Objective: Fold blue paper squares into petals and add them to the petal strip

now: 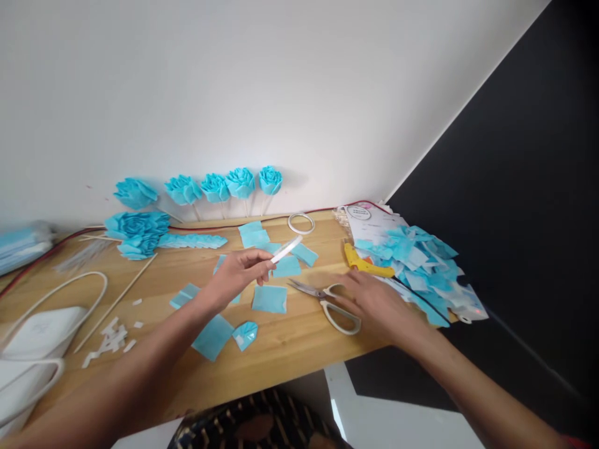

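Note:
My left hand (241,271) is raised a little over the wooden table (290,349), its fingers pinched on a short white strip (286,249) that sticks out to the right. My right hand (372,299) lies low over the white-handled scissors (327,300), fingers spread and blurred, touching the handles. Light blue paper squares (270,298) lie scattered between the two hands, and one folded blue petal (245,334) lies near the table's front edge.
Blue paper roses on sticks (215,187) lean on the white wall. A white tape ring (301,222), a yellow glue gun (365,265), a heap of blue scraps (416,255), a wooden stick (116,300), white snippets (110,342) and a white bag (28,349) also occupy the table.

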`<state>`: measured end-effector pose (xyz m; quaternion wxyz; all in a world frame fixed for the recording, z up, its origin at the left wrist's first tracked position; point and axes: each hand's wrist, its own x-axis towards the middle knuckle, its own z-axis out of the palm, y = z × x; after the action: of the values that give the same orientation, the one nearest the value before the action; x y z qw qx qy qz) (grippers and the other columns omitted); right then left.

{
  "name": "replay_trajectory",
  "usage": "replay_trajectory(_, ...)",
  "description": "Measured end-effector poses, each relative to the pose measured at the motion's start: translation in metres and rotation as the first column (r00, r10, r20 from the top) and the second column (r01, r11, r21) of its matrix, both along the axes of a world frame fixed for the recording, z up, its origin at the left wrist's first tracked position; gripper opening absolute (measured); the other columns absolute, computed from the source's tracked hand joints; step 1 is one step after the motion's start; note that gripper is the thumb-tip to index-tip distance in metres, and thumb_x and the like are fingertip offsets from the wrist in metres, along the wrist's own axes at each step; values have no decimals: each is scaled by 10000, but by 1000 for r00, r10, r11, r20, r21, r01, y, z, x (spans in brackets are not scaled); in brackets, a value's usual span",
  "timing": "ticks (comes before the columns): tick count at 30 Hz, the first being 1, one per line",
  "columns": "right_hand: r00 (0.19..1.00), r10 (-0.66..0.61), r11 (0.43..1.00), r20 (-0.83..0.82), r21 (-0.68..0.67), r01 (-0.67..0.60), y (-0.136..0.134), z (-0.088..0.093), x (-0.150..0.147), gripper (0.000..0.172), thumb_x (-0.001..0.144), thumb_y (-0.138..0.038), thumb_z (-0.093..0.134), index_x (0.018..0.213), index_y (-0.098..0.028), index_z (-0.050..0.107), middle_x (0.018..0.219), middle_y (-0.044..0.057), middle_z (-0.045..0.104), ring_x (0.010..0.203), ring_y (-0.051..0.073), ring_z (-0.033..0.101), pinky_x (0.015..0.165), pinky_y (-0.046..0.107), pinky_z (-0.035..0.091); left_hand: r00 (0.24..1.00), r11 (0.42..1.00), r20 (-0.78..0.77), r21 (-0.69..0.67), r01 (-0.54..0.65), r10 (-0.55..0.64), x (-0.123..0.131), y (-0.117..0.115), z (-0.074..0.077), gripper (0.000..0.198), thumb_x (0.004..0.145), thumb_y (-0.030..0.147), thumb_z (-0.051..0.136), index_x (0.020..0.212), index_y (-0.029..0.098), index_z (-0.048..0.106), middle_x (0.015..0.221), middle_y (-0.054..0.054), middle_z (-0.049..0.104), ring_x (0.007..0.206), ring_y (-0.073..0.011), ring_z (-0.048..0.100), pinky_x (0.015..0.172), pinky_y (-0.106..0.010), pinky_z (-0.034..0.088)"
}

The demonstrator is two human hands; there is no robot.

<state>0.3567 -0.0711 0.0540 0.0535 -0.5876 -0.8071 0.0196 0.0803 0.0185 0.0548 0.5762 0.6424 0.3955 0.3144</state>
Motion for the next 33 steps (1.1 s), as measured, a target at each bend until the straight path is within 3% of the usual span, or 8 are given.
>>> replay_trajectory(6, 999, 15, 999, -39, -39, -17, -15, -45, 2, 378, 872, -238, 544, 1248, -266, 562, 1069, 113, 650, 945, 249, 631, 792, 359, 502, 988, 994, 146, -103, -27, 42, -12, -3, -14, 288, 788, 419, 668, 812, 133, 687, 649, -16, 627, 596, -115, 532, 616, -252, 434)
replay_trajectory(12, 924, -130, 967, -359, -251, 39, -12, -23, 9, 409, 845, -297, 567, 1250, -259, 527, 1071, 94, 645, 940, 259, 628, 831, 407, 505, 967, 989, 249, -143, -25, 61, -19, -6, -29, 314, 821, 433, 661, 871, 124, 690, 692, -36, 640, 637, -126, 564, 630, -257, 433)
replay_trajectory(14, 790, -239, 920, -565, -392, -2, -13, -10, 9, 456, 852, -347, 576, 1290, -263, 483, 1028, 80, 635, 920, 239, 625, 842, 395, 504, 959, 990, 278, -142, -16, 56, -21, -7, -32, 313, 837, 431, 649, 888, 124, 687, 712, -39, 642, 649, -128, 570, 640, -260, 436)
replay_trajectory(16, 583, -347, 839, -735, -521, -158, -17, -2, 4, 571, 845, -428, 606, 1358, -264, 417, 1016, 81, 613, 910, 226, 619, 815, 376, 508, 958, 989, 283, -144, -15, 56, -22, -8, -33, 307, 848, 423, 641, 893, 122, 683, 718, -41, 642, 653, -129, 569, 645, -262, 439)
replay_trajectory(19, 291, -517, 665, -805, -591, -456, -24, -4, -15, 748, 775, -541, 679, 1401, -263, 378, 966, 69, 584, 815, 197, 601, 688, 329, 497, 960, 990, 274, -144, -9, 49, -22, -10, -31, 294, 854, 410, 639, 892, 122, 682, 717, -37, 640, 657, -128, 569, 653, -261, 445)
replay_trajectory(21, 195, -577, 590, -793, -570, -572, -27, -9, -29, 807, 691, -623, 719, 1351, -240, 456, 901, 54, 582, 753, 170, 570, 676, 318, 474, 962, 991, 272, -136, 0, 37, -22, -11, -30, 283, 853, 404, 642, 887, 127, 685, 716, -31, 638, 658, -128, 570, 656, -260, 451)
replay_trajectory(24, 184, -598, 545, -780, -565, -620, -27, -14, -45, 849, 611, -708, 709, 1279, -218, 524, 830, 43, 586, 729, 157, 541, 666, 296, 443, 964, 993, 266, -121, 7, 25, -22, -12, -29, 273, 852, 401, 643, 881, 133, 687, 721, -27, 639, 663, -129, 575, 660, -259, 460)
replay_trajectory(33, 244, -530, 537, -812, -544, -645, -10, -2, -54, 830, 597, -755, 674, 1210, -213, 532, 896, 67, 595, 775, 166, 520, 666, 281, 422, 971, 992, 239, -129, 1, 30, -21, -12, -32, 314, 820, 441, 662, 863, 130, 681, 730, -35, 647, 667, -141, 583, 669, -271, 477)
